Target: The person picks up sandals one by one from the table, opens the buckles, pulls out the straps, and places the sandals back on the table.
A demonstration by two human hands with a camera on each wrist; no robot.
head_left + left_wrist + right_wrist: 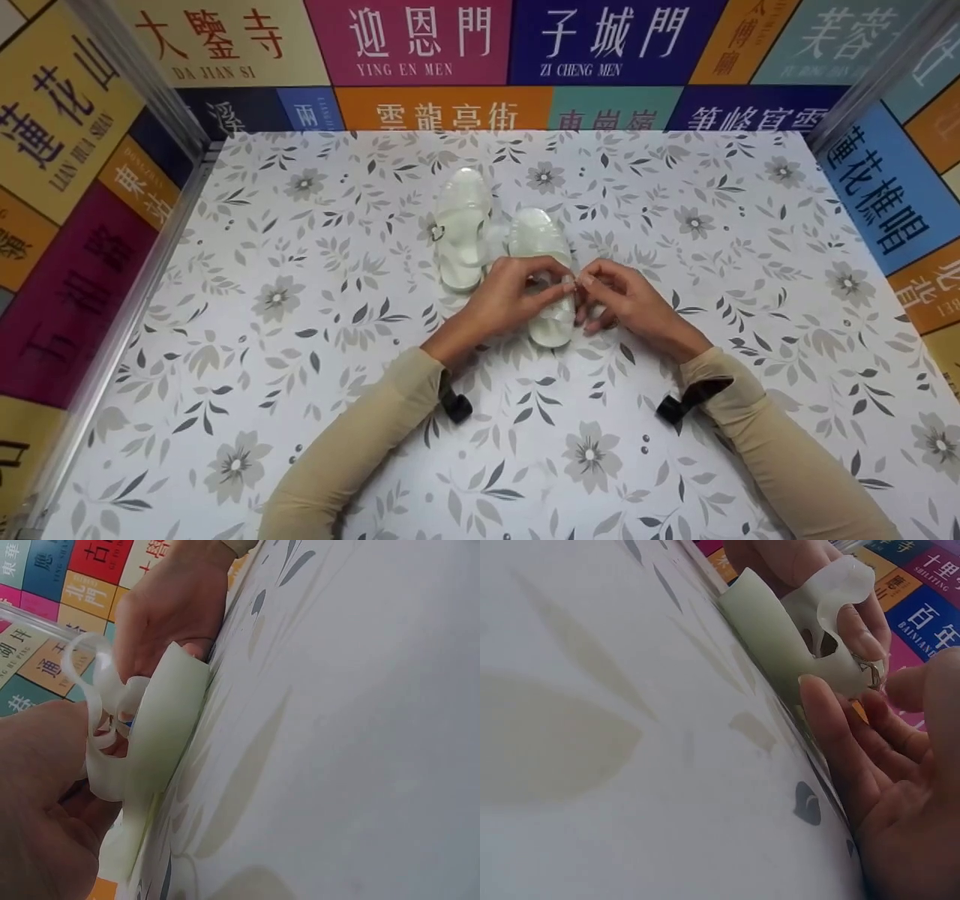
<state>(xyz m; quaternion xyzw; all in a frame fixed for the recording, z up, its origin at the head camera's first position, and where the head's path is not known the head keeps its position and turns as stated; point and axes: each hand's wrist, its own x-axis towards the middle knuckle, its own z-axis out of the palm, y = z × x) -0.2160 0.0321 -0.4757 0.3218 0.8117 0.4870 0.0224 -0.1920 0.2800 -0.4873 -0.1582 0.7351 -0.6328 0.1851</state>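
A pale green sandal [538, 231] lies sole down on the table between both hands. My left hand [510, 296] reaches over it from the left and pinches its strap [846, 586] between thumb and forefinger. From the right side, my right hand [634, 304] pinches the strap by the small metal buckle [871, 675]. Other fingers of the right hand are by the sole's edge. The two hands' fingertips nearly meet, and the strap's end is partly hidden behind them. A matching sandal [460, 201] lies to the left and farther back, with its buckle on its left side.
A white cloth [360, 465] with grey flowers and leaves covers the table. Colourful panels [420, 45] with lettering stand along the back and both sides. A black wrist strap [454, 401] sits on the left forearm, and another [694, 397] on the right.
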